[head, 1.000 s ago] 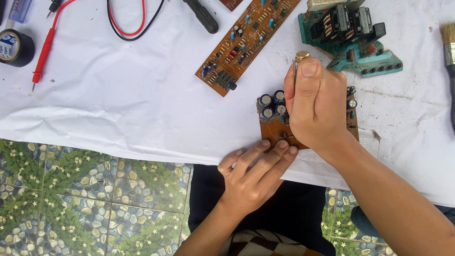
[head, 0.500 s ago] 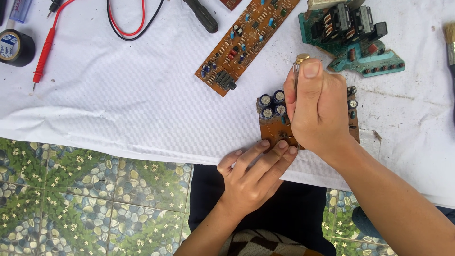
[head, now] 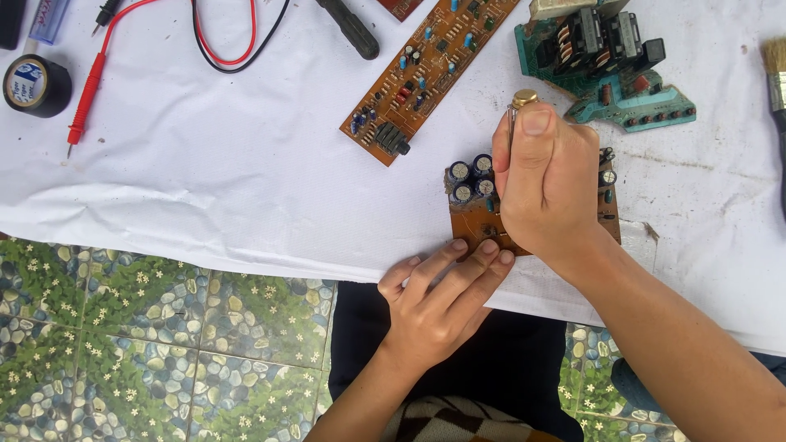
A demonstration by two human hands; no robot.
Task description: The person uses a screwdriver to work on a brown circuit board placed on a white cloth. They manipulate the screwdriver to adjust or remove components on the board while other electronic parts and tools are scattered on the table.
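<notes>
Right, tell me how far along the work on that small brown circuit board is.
Done: tools and spare boards are laid out on the white cloth. In hand: the left hand steadies the small brown circuit board while the right hand holds a brass-capped tool upright on it. What remains cannot be told.
</notes>
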